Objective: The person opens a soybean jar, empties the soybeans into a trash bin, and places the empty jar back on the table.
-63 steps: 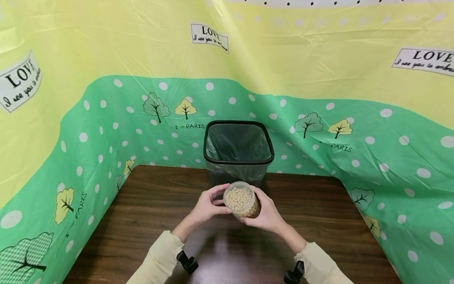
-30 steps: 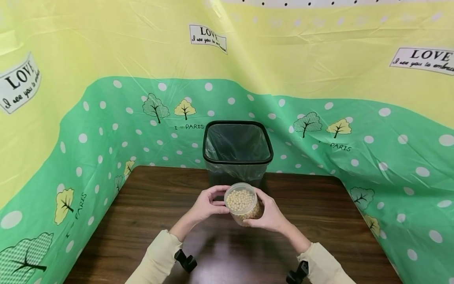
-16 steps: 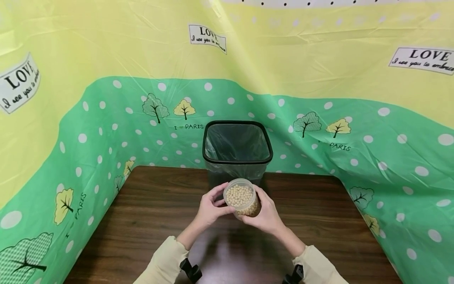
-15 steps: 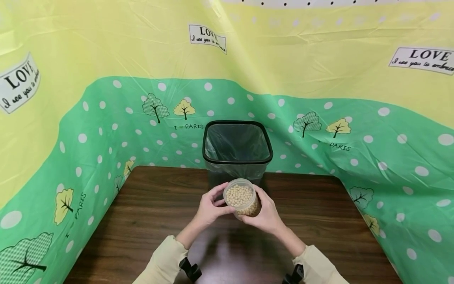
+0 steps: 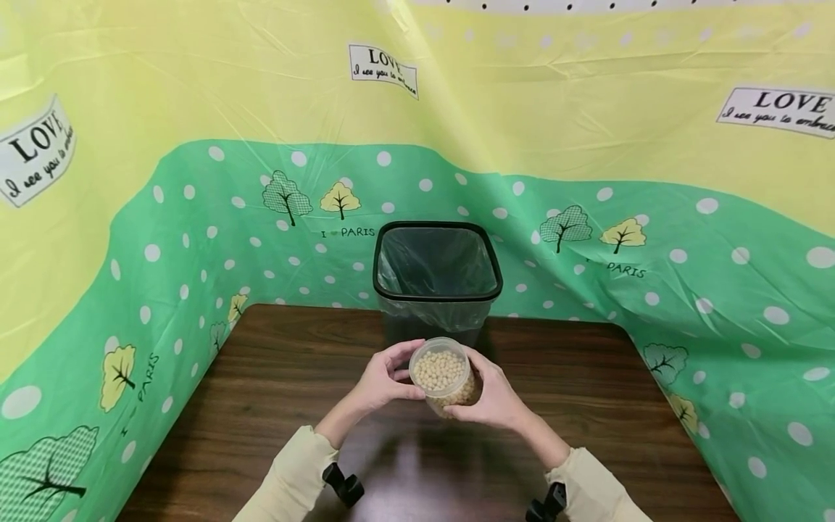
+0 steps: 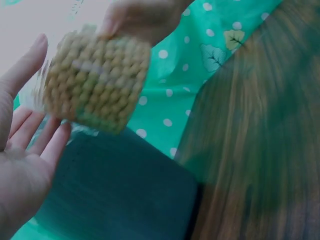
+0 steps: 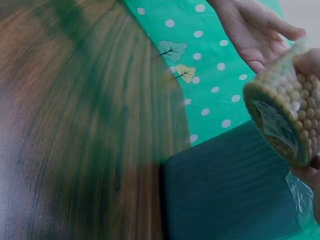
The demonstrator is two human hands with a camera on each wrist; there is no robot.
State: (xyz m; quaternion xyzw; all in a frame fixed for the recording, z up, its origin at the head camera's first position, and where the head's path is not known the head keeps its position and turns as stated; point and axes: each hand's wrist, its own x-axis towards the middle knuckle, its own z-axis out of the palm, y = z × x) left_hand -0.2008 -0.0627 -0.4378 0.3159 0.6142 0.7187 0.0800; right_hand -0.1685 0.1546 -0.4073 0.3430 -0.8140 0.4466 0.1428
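Observation:
A clear round plastic jar full of pale round beans is held tilted above the table, its top end toward the head camera. Whether a clear lid covers it, I cannot tell. My right hand grips the jar's side, thumb below and fingers behind. My left hand stands at the left of its rim, thumb and fingers spread apart, the fingertips at or very near the rim. In the left wrist view those left fingers look fairly straight. A printed label shows on the jar's base in the right wrist view.
Behind the jar stands a dark square bin with a black rim and a clear plastic liner. Beneath the hands is a dark wooden table. A green and yellow patterned cloth hangs around the far and side edges.
Since half a second ago the jar has dropped slightly toward me. My left thumb and fingers have eased back from its rim, and the left forearm has shifted left. The bin has not moved.

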